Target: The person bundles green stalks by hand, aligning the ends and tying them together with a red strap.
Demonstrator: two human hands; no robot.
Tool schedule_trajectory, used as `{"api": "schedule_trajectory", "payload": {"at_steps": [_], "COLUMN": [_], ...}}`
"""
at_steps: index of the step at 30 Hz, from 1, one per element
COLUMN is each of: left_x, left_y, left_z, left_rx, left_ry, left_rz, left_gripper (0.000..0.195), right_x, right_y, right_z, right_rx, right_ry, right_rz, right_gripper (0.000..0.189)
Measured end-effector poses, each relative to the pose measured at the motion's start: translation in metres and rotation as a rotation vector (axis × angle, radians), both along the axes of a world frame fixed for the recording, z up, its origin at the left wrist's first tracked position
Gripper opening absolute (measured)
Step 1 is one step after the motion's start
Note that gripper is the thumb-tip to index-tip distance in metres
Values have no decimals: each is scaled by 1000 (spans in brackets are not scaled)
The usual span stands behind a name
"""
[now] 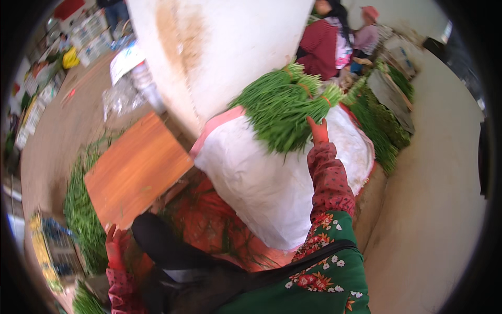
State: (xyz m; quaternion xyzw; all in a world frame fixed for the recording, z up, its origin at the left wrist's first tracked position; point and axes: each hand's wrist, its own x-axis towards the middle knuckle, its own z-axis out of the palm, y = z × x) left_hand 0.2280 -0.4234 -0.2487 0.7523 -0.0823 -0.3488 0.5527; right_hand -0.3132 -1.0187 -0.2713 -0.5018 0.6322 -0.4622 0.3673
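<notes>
My right hand (319, 130), in an orange glove, reaches out to the near edge of several bundles of garlic chives (284, 104). Its fingers are apart beside the pale stem ends, and no bundle is gripped. Orange bands tie the bundles, which lie on a white woven sheet (255, 188) with pink edging. My left hand (116, 247), also gloved in orange, is low on the left by the near corner of a wood-grain board (137, 168). It holds nothing and its fingers are spread.
Loose green chives (82, 212) lie left of the board. Red sheeting (208, 216) scattered with leaves covers the floor before me. A white pillar (231, 51) rises behind the sheet. More greens (372, 117) are piled at right, near a seated person (319, 45) and a smaller person (366, 33).
</notes>
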Motion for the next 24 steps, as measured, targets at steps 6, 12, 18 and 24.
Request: {"api": "schedule_trajectory", "payload": {"at_steps": [6,12,18,24], "left_x": [-33,-64,-101,-93], "left_y": [22,6,-65,-69], "left_z": [-13,51,74,72], "left_rx": [-53,35,100,279], "left_ry": [133,-228,-838,-1286], "left_rz": [96,1,-256,-533], "left_gripper": [52,50,57,52], "right_x": [27,65,179,179], "right_y": [23,49,303,364], "right_z": [-101,-16,-4,-205], "right_rx": [-61,-109,534,544], "right_ry": [584,927,185,492], "right_rz": [343,568,1091,922], "right_gripper": [49,53,25,26]}}
